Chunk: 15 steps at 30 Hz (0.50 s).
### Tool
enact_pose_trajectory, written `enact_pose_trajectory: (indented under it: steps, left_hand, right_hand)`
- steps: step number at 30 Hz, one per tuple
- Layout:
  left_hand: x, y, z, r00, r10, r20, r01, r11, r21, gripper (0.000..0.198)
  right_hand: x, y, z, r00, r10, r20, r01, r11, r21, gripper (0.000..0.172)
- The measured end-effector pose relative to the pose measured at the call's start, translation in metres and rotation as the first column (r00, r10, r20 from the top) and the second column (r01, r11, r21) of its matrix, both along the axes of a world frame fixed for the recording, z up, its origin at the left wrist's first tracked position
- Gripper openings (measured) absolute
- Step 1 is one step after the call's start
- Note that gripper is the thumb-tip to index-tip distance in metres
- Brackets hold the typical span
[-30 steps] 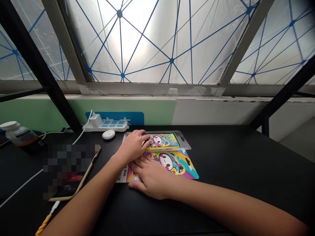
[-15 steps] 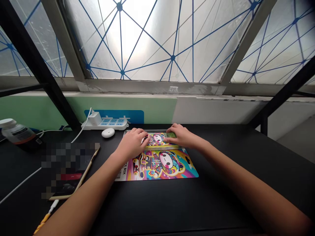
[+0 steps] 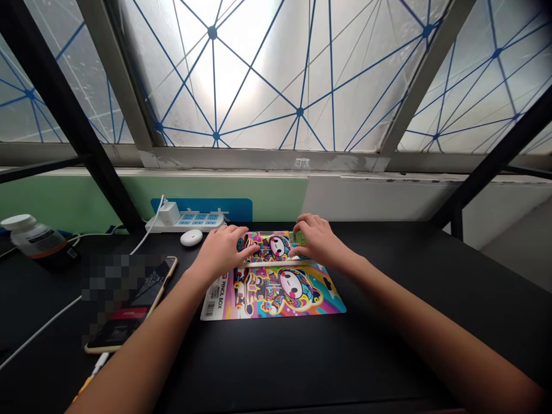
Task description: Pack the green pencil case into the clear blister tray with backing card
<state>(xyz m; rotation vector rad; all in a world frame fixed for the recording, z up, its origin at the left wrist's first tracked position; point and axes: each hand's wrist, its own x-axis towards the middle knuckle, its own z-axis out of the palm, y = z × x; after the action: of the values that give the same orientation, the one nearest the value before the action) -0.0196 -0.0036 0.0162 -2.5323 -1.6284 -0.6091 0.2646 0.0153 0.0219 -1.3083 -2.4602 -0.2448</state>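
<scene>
Left hand (image 3: 222, 251) near white power strip (image 3: 185, 222)

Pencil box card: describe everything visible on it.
The pencil box card is a flat, glossy-looking printed sheet lying on the black desk. Pink, yellow and teal artwork shows a wide-eyed cartoon character and a skateboard. "PENCIL BOX" lettering and a barcode sit at its left end. Its far edge lies against a clear plastic blister pack.
</scene>
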Motion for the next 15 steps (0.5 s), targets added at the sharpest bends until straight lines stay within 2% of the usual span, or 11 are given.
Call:
enact_pose_trajectory:
  steps: [2, 4, 6, 9, 12, 15]
  left_hand:
    - [-0.011, 0.004, 0.006, 0.999, -0.041, 0.025, 0.042, 0.999, -0.034, 0.055]
    - [-0.017, 0.002, 0.016, 0.995, -0.09, 0.042, 0.091, 0.995, -0.027, 0.048]
    - [-0.017, -0.008, 0.027, 0.988, -0.148, 0.043, 0.143, 0.985, 0.094, 0.037]
    - [-0.01, -0.041, 0.039, 0.961, -0.276, 0.028, 0.248, 0.9, 0.358, 0.023]
    - [-0.006, -0.083, 0.033, 0.935, -0.343, -0.09, 0.344, 0.818, 0.462, 0.021]
    - [-0.008, -0.112, 0.009, 0.916, -0.354, -0.189, 0.401, 0.815, 0.418, 0.024]
  right_hand:
    - [-0.001, -0.01, -0.002, 0.999, 0.046, -0.026, -0.043, 0.995, 0.084, 0.033]
    - [0.001, -0.019, -0.002, 0.992, 0.119, -0.05, -0.111, 0.984, 0.137, 0.019]
    - [0.006, -0.031, 0.001, 0.978, 0.181, -0.103, -0.157, 0.966, 0.207, 0.015]
    - [0.021, -0.059, 0.01, 0.963, 0.226, -0.147, -0.168, 0.93, 0.328, 0.032]
    - [0.037, -0.093, 0.01, 0.962, 0.27, -0.042, -0.237, 0.899, 0.368, 0.037]
    - [0.044, -0.118, -0.006, 0.936, 0.342, 0.081, -0.347, 0.859, 0.377, 0.03]
